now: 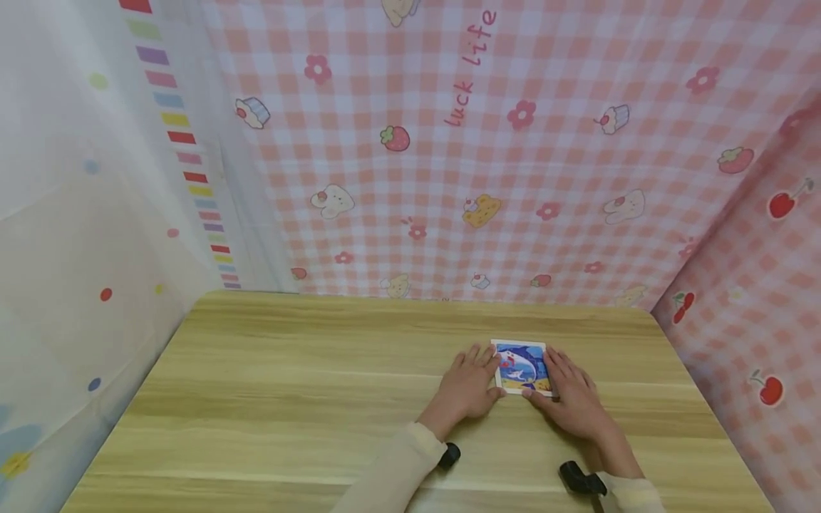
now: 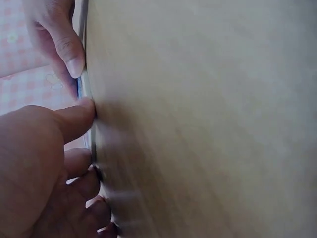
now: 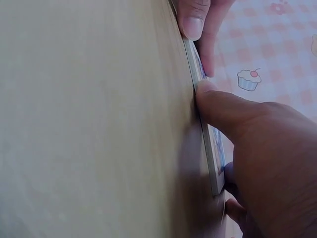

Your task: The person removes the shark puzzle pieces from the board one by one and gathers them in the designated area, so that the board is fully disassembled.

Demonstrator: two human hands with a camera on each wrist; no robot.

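A small picture card (image 1: 521,365) with a blue dolphin scene lies flat on the wooden table (image 1: 288,399), right of the middle. My left hand (image 1: 486,372) rests on the table against the card's left edge, thumb at its near corner. My right hand (image 1: 546,377) lies along the right edge, fingers partly over it. In the left wrist view the left thumb (image 2: 79,111) presses the card's thin edge (image 2: 84,87), with the other hand's thumb (image 2: 69,54) above. The right wrist view shows the right thumb (image 3: 218,106) on the card's edge (image 3: 210,153).
Pink checked cloth with cartoon prints (image 1: 513,157) hangs behind and to the right of the table. A white dotted curtain (image 1: 77,235) closes the left side. Black wrist-camera mounts (image 1: 580,479) sit at both cuffs. Bare tabletop stretches to the left.
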